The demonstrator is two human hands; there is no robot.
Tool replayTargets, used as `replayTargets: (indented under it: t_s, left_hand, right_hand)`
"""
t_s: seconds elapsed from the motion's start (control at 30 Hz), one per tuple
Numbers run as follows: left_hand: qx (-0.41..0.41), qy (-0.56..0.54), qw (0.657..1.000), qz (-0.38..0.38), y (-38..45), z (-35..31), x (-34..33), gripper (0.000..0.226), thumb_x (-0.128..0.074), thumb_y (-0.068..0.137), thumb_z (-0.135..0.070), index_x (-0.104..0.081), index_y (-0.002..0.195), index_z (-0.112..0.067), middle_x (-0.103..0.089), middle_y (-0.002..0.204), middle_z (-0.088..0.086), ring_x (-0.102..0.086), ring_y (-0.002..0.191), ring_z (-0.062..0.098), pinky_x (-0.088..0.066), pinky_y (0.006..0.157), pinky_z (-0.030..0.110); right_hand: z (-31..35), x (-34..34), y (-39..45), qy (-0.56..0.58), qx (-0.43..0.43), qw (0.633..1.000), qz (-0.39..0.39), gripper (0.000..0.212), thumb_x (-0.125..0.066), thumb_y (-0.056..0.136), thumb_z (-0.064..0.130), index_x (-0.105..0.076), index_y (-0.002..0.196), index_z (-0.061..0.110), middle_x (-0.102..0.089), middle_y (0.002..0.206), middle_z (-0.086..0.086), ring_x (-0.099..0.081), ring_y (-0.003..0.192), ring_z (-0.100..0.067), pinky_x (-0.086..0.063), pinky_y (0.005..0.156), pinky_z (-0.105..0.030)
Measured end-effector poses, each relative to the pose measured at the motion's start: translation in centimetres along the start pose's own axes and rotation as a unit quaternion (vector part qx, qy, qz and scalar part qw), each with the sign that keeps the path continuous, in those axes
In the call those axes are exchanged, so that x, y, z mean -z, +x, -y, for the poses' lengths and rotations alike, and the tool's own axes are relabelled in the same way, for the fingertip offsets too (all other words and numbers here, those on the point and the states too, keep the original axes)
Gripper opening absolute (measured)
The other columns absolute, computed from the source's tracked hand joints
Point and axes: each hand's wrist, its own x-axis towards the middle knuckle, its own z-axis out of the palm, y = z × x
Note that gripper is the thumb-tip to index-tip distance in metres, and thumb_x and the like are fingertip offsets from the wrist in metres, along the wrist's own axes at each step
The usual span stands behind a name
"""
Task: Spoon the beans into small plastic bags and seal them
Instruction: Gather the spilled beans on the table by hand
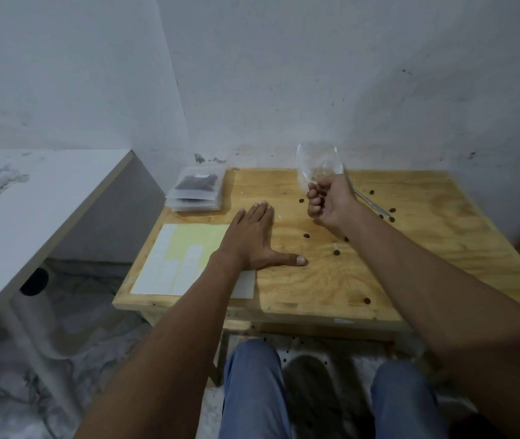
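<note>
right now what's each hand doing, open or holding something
left hand: open, flat on the table, holding nothing
right hand: closed on a clear plastic bag

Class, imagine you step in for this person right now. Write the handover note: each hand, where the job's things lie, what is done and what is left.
Left hand: open, flat on the pale wooden table, holding nothing.
Right hand: closed grip on the clear plastic bag, held upright above the table; few beans inside, if any.
Thin metal spoon: lies on the table behind the right hand.
Done: stack of filled clear bags at the table's far left corner.
Left: loose dark beans scattered on the tabletop; gather them, fill and seal the held bag.
Yellow-and-white label sheet: near left.
</note>
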Motion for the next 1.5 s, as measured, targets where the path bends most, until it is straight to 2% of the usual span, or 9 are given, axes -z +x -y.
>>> replayTargets:
  t_s: [0.1, 0.23, 0.43, 0.6, 0.77, 0.93, 1.03, 1.3, 1.5]
  left_hand:
    - [-0.004, 0.002, 0.999, -0.046, 0.9, -0.4, 0.2, 0.123, -0.043, 0.050, -0.107, -0.048, 0.130, -0.013, -0.049, 0.138, 0.002, -0.045, 0.132, 0.026, -0.030, 0.117, 0.049]
    - [-0.003, 0.027, 0.994, -0.107, 1.7, -0.9, -0.8, 0.111, -0.034, 0.050, -0.110, -0.047, 0.111, -0.018, -0.044, 0.110, -0.005, -0.046, 0.107, 0.018, -0.035, 0.105, 0.047]
    - [-0.002, 0.038, 0.995, -0.095, 1.8, -0.7, -1.1, 0.122, -0.028, 0.050, -0.110, -0.046, 0.124, -0.015, -0.044, 0.124, -0.002, -0.043, 0.121, 0.020, -0.030, 0.111, 0.049]
    - [0.004, 0.040, 0.996, -0.079, 1.7, -0.8, -1.2, 0.135, -0.028, 0.051, -0.110, -0.040, 0.141, -0.010, -0.041, 0.148, 0.007, -0.035, 0.140, 0.025, -0.023, 0.117, 0.053]
    - [0.026, 0.020, 0.999, -0.001, 1.5, -1.2, -0.8, 0.149, -0.031, 0.053, -0.107, -0.005, 0.162, -0.008, -0.001, 0.170, 0.010, 0.003, 0.157, 0.021, 0.001, 0.125, 0.053]
    - [0.030, 0.020, 0.999, 0.004, 1.4, -1.4, -0.6, 0.148, -0.034, 0.056, -0.106, -0.002, 0.161, -0.007, 0.002, 0.170, 0.010, 0.004, 0.157, 0.021, 0.003, 0.126, 0.051]
    - [0.030, 0.020, 0.999, 0.005, 1.4, -1.5, -0.5, 0.148, -0.034, 0.056, -0.106, -0.003, 0.161, -0.007, 0.001, 0.170, 0.010, 0.003, 0.157, 0.021, 0.002, 0.126, 0.052]
    - [0.024, 0.002, 1.000, -0.004, 0.9, -1.7, -0.3, 0.144, -0.038, 0.061, -0.103, -0.006, 0.161, -0.004, -0.002, 0.170, 0.013, 0.002, 0.157, 0.023, 0.002, 0.127, 0.044]
    - [0.001, -0.034, 0.999, -0.013, 0.6, -1.4, -0.3, 0.147, -0.045, 0.058, -0.102, -0.010, 0.161, -0.004, -0.002, 0.170, 0.013, 0.001, 0.157, 0.023, -0.002, 0.128, 0.040]
  right_hand:
    - [-0.2, 0.4, 0.7, -0.289, 0.121, 0.946, -0.079, 0.019, -0.052, 0.092, 0.019, -0.060, 0.076, 0.013, -0.047, 0.060, 0.003, -0.039, 0.049, -0.013, -0.032, 0.046, -0.024]
    - [-1.4, 1.2, 2.0, -0.577, 0.315, 0.743, -0.126, 0.039, -0.063, 0.097, 0.032, -0.064, 0.069, 0.005, -0.061, 0.064, -0.006, -0.059, 0.064, -0.024, -0.044, 0.059, -0.031]
    - [-1.8, 0.9, 2.7, -0.636, 0.354, 0.677, -0.114, 0.028, -0.077, 0.090, 0.034, -0.080, 0.096, 0.007, -0.076, 0.095, -0.009, -0.070, 0.087, -0.025, -0.055, 0.075, -0.033]
    - [-1.9, 0.8, 3.0, -0.631, 0.348, 0.686, -0.102, 0.024, -0.076, 0.091, 0.030, -0.080, 0.100, 0.009, -0.076, 0.102, -0.010, -0.069, 0.095, -0.026, -0.056, 0.083, -0.037]
    - [-2.1, 0.4, 3.3, -0.635, 0.348, 0.683, -0.102, 0.019, -0.070, 0.095, 0.020, -0.079, 0.089, 0.004, -0.076, 0.090, -0.011, -0.070, 0.085, -0.025, -0.057, 0.077, -0.037]
    - [-0.8, -0.8, 2.0, -0.254, 0.188, 0.938, -0.140, 0.009, -0.054, 0.090, 0.014, -0.060, 0.090, 0.007, -0.053, 0.068, -0.003, -0.045, 0.053, -0.015, -0.037, 0.046, -0.027]
    - [0.1, -0.9, 1.0, 0.023, 0.076, 0.995, -0.066, 0.017, -0.039, 0.089, 0.008, -0.046, 0.075, 0.015, -0.035, 0.053, 0.004, -0.023, 0.039, -0.010, -0.020, 0.038, -0.020]
    - [0.1, 0.9, -1.9, -0.116, 0.036, 0.992, 0.028, 0.015, -0.047, 0.088, 0.012, -0.055, 0.076, 0.011, -0.045, 0.055, 0.003, -0.028, 0.042, -0.010, -0.023, 0.039, -0.021]
    - [-2.4, 3.4, -3.4, -0.591, 0.276, 0.758, -0.013, 0.027, -0.081, 0.078, 0.029, -0.071, 0.067, 0.007, -0.070, 0.068, 0.001, -0.062, 0.061, -0.014, -0.049, 0.059, -0.029]
